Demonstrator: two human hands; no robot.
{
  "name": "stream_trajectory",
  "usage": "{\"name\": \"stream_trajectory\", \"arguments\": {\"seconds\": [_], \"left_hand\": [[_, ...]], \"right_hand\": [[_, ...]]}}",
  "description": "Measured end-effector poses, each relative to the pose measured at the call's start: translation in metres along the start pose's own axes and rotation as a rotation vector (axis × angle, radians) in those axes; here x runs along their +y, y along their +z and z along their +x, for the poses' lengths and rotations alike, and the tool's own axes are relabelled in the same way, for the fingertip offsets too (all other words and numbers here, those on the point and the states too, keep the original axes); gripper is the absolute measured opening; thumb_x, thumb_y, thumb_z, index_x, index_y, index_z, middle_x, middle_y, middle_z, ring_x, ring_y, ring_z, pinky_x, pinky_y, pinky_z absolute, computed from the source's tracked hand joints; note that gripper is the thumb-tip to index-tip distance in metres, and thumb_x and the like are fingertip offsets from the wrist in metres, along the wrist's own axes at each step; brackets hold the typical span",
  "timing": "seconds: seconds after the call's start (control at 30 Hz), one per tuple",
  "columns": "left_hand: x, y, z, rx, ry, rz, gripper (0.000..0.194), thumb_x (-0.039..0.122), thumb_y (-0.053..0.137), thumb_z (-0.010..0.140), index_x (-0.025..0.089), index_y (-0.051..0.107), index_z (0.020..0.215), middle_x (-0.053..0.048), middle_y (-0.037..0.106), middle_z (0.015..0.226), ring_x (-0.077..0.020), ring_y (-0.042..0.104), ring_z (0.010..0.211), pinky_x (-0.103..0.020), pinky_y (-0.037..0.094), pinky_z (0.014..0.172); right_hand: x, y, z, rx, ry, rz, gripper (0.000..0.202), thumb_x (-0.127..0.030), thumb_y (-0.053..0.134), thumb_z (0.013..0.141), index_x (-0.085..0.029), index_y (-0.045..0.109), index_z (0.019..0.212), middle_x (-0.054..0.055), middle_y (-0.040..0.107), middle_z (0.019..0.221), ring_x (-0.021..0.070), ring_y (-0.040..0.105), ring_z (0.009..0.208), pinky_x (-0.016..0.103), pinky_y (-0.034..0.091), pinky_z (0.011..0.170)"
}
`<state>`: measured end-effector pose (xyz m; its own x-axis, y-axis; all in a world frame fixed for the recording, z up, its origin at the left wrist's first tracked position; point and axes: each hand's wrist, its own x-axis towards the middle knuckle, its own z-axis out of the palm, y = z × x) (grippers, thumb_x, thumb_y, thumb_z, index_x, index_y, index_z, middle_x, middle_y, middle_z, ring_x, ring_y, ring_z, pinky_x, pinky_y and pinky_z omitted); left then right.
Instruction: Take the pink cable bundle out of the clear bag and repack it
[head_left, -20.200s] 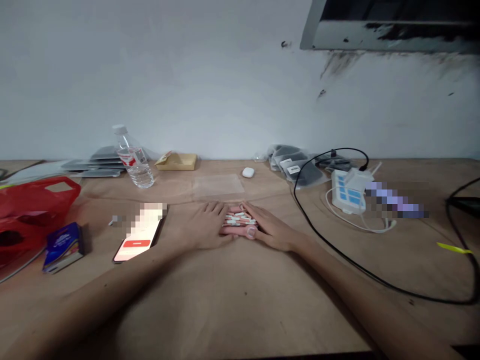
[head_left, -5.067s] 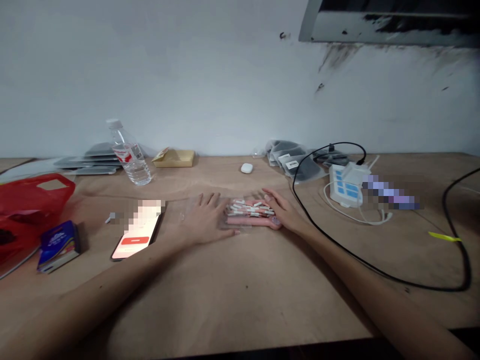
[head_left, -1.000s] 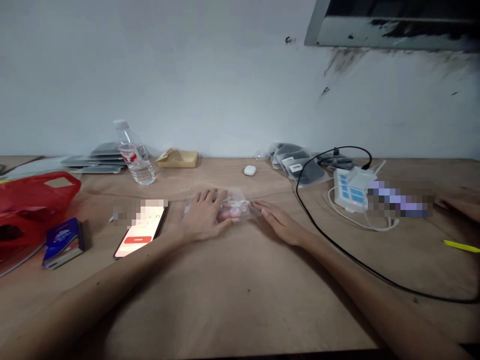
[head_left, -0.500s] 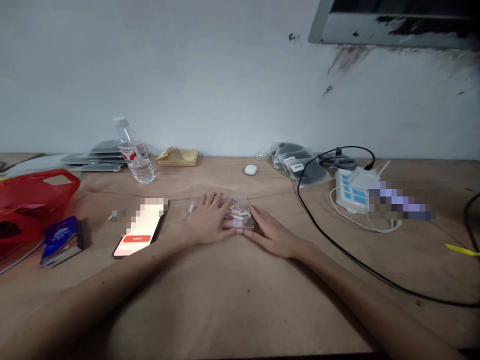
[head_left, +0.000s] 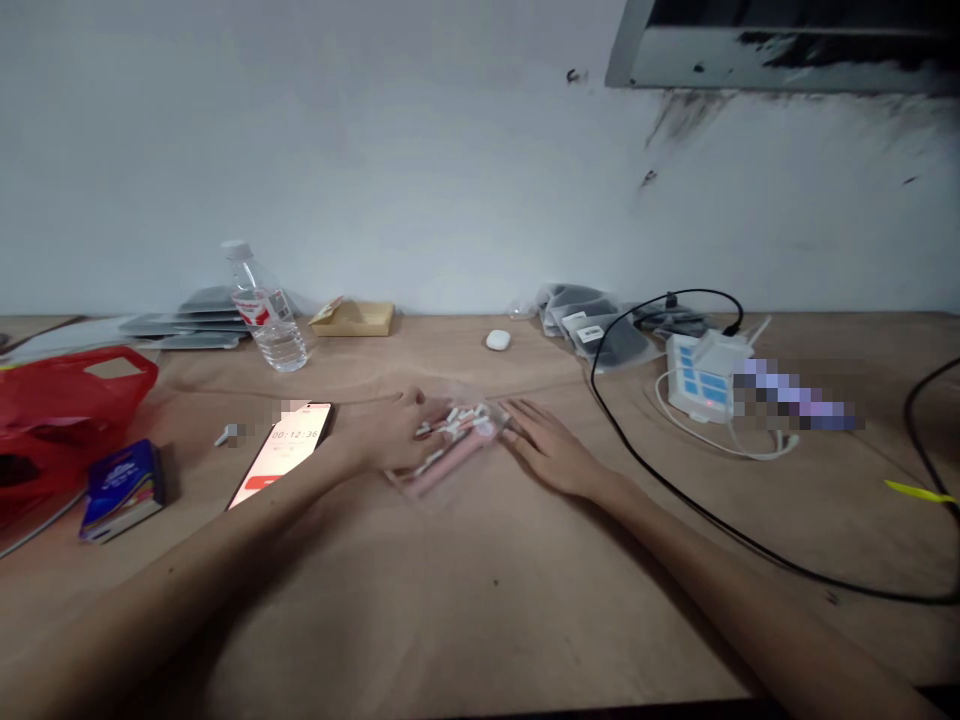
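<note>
A clear plastic bag [head_left: 457, 455] lies on the wooden table in front of me, somewhat blurred. Inside it are small white and pinkish pieces and a long pink strip along the near edge. My left hand [head_left: 401, 430] has its fingers bent around the bag's left part, with the thumb on the near side. At the right end of the bag, my right hand [head_left: 551, 450] rests with fingers stretched out, the tips by its edge. A lit phone [head_left: 289, 440] showing a timer lies left of the bag, partly behind my left forearm.
At left are a red plastic bag [head_left: 67, 420], a blue packet [head_left: 122, 487] and a water bottle [head_left: 270, 320]. Along the wall stand a cardboard tray [head_left: 360, 320], a white case [head_left: 498, 340] and grey pouches [head_left: 600, 330]. A power strip [head_left: 697, 380] and black cable [head_left: 675, 522] lie right.
My left hand has gone from lying flat to bent fingers. The plastic bag has turned, its near left corner now toward me. My right fingers have spread out flatter.
</note>
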<state>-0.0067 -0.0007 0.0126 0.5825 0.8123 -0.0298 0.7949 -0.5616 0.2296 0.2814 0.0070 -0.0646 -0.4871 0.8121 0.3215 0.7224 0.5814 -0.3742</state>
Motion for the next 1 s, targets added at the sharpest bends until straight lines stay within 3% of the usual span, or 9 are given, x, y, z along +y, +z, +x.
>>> {"name": "stream_trajectory", "arguments": {"seconds": [0.1, 0.23, 0.4, 0.6, 0.77, 0.87, 1.0], "left_hand": [[0.007, 0.005, -0.001, 0.043, -0.079, -0.035, 0.053, 0.058, 0.032, 0.1, 0.023, 0.051, 0.136, -0.012, 0.065, 0.111, -0.0284, 0.066, 0.095, -0.039, 0.05, 0.083], [0.019, 0.011, -0.001, 0.105, -0.14, -0.07, 0.053, 0.054, 0.028, 0.102, 0.018, 0.047, 0.136, -0.015, 0.068, 0.112, -0.0285, 0.068, 0.092, -0.038, 0.05, 0.08], [0.015, 0.016, 0.0, 0.195, -0.231, -0.135, 0.045, 0.048, 0.033, 0.101, 0.023, 0.053, 0.132, -0.008, 0.073, 0.098, -0.0265, 0.07, 0.082, -0.036, 0.05, 0.073], [0.012, 0.034, 0.001, 0.295, -0.27, -0.045, 0.048, 0.037, 0.034, 0.1, 0.015, 0.048, 0.141, -0.016, 0.068, 0.122, -0.0309, 0.062, 0.118, -0.044, 0.047, 0.097], [0.018, 0.054, 0.001, 0.242, -0.261, 0.048, 0.06, 0.039, 0.019, 0.104, 0.004, 0.035, 0.151, -0.021, 0.04, 0.156, -0.0342, 0.033, 0.147, -0.051, 0.026, 0.117], [0.017, 0.061, 0.002, 0.165, -0.284, 0.04, 0.066, 0.044, 0.014, 0.104, 0.003, 0.033, 0.152, -0.021, 0.031, 0.16, -0.0374, 0.022, 0.151, -0.055, 0.02, 0.119], [0.014, 0.062, 0.002, 0.148, -0.24, 0.052, 0.064, 0.044, 0.012, 0.105, 0.008, 0.037, 0.152, -0.018, 0.031, 0.161, -0.0382, 0.02, 0.151, -0.057, 0.019, 0.119]], "right_hand": [[0.001, -0.002, 0.002, 0.069, 0.064, 0.022, 0.065, -0.06, 0.033, 0.102, -0.021, 0.044, 0.152, 0.015, 0.05, 0.152, 0.0341, 0.046, 0.14, 0.059, 0.037, 0.115], [0.0, -0.002, 0.0, 0.018, 0.046, 0.049, 0.071, -0.064, 0.031, 0.101, -0.018, 0.041, 0.153, 0.016, 0.044, 0.156, 0.0337, 0.042, 0.144, 0.057, 0.033, 0.118], [0.005, -0.002, 0.001, -0.026, 0.043, 0.044, 0.068, -0.065, 0.035, 0.099, -0.022, 0.046, 0.151, 0.013, 0.047, 0.155, 0.0348, 0.037, 0.146, 0.06, 0.029, 0.119], [0.013, -0.001, -0.001, -0.022, 0.065, -0.021, 0.066, -0.063, 0.032, 0.101, -0.023, 0.046, 0.152, 0.012, 0.046, 0.156, 0.0363, 0.035, 0.147, 0.063, 0.031, 0.117], [0.017, -0.005, -0.005, -0.074, 0.01, -0.1, 0.066, -0.059, 0.021, 0.103, -0.022, 0.041, 0.154, 0.012, 0.039, 0.159, 0.0349, 0.029, 0.15, 0.063, 0.026, 0.119], [0.019, -0.01, -0.007, -0.159, -0.007, -0.111, 0.067, -0.06, 0.02, 0.103, -0.023, 0.031, 0.158, 0.01, 0.031, 0.163, 0.0338, 0.025, 0.151, 0.062, 0.024, 0.12], [0.019, -0.014, -0.008, -0.205, -0.036, -0.105, 0.068, -0.059, 0.019, 0.103, -0.025, 0.017, 0.162, 0.006, 0.024, 0.165, 0.0322, 0.021, 0.152, 0.059, 0.024, 0.122]]}}
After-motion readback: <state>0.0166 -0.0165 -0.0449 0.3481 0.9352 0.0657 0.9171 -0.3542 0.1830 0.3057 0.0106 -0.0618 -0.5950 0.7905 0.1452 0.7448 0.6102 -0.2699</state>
